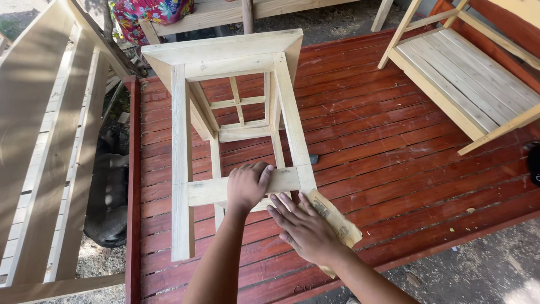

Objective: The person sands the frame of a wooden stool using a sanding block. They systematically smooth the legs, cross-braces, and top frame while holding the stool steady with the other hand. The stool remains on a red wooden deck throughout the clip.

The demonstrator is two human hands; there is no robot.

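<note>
Both hands lay on the bare wooden stool (236, 112); left hand (247, 186) gripped its rail (208, 190); right hand (306, 231) pressed sandpaper (340, 228) flat; sanding seemed unfinished.

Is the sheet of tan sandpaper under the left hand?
No: the tan sandpaper sheet lies under the right hand; the left hand grips the pale wooden stool's rail.
</note>
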